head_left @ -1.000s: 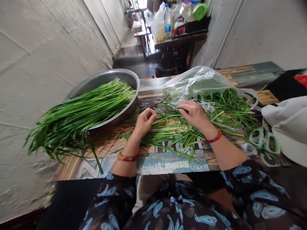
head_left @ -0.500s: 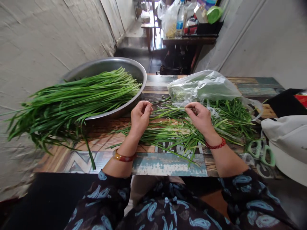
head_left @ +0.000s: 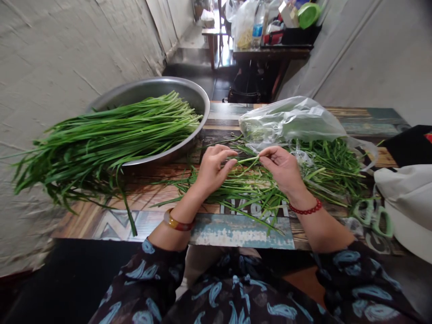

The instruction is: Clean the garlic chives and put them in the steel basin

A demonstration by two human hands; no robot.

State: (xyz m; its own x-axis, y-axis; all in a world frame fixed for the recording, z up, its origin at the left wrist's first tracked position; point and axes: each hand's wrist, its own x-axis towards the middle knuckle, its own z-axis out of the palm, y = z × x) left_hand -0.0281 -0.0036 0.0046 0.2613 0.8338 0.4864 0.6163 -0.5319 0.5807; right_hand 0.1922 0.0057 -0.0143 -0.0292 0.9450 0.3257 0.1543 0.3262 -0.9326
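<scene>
My right hand (head_left: pixel 281 167) pinches the pale end of a garlic chive stalk (head_left: pixel 247 159) between thumb and fingertips. The stalk points left toward my left hand (head_left: pixel 216 168), whose thumb and forefinger are apart around its far end without visibly closing on it. Beneath both hands lies a loose spread of garlic chives (head_left: pixel 243 189) on the wooden table. To the left, a large bunch of long garlic chives (head_left: pixel 135 130) lies in a steel basin (head_left: pixel 206 101), its leafy ends hanging over the rim.
A clear plastic bag (head_left: pixel 297 119) lies behind my right hand, partly over a heap of chive scraps (head_left: pixel 332 162). Green-handled scissors (head_left: pixel 383 222) and a white cap (head_left: pixel 410 202) are at the right. A bottle (head_left: pixel 257 29) stands on a table farther back.
My left hand has moved right, nearer my right hand, and its thumb and forefinger have parted. My right hand keeps its pinch on the stalk. The view has shifted slightly.
</scene>
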